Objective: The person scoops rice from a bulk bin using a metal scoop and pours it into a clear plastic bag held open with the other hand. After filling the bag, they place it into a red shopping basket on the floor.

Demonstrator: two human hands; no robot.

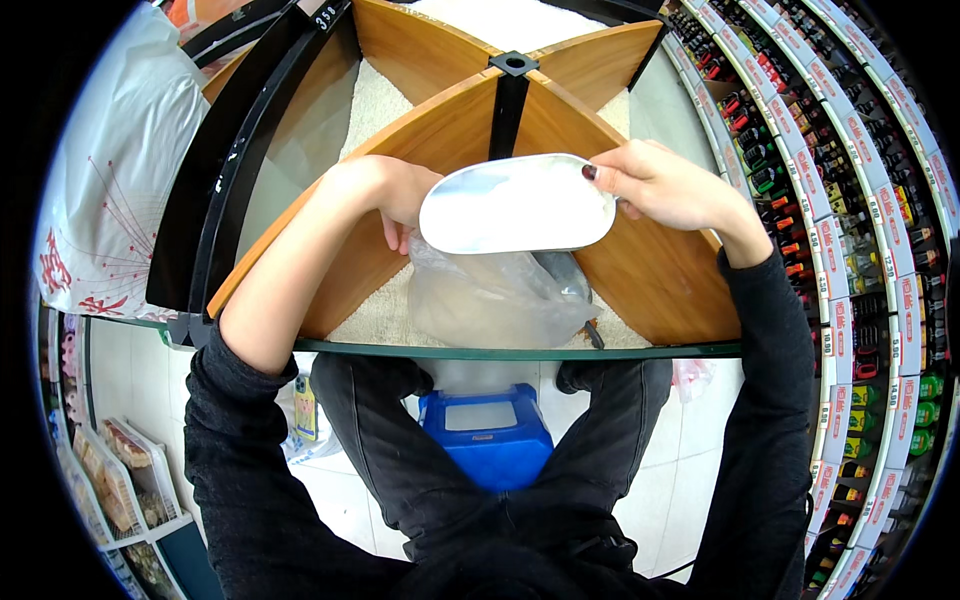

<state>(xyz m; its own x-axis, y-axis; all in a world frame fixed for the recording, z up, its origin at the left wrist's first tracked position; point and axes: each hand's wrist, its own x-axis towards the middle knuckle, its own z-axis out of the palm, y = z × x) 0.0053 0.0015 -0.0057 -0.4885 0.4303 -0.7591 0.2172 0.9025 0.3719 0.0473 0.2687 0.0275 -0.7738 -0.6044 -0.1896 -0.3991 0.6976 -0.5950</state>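
An oval, shallow, shiny white or metal dish (517, 206) is pinched at its right end between the thumb and fingers of my right hand (660, 184). My left hand (401, 199) is at the dish's left end and partly hidden behind it. Its fingers hang down at the upper left of a clear plastic bag (495, 300), but their hold is hidden. Below the dish, the bag rests on pale rice-like grains (375, 311) in the front section of a wood-divided bin. A grey object (564, 274) with a dark handle-like end (594, 335) lies beside the bag, partly covered.
Wooden dividers (427, 120) meet at a black post (510, 105). A green-edged glass panel (510, 351) borders the bin before me. A blue plastic stool (487, 442) stands between my legs. Shelves of bottles (862, 285) rise at right; a large white bag (112, 165) is at left.
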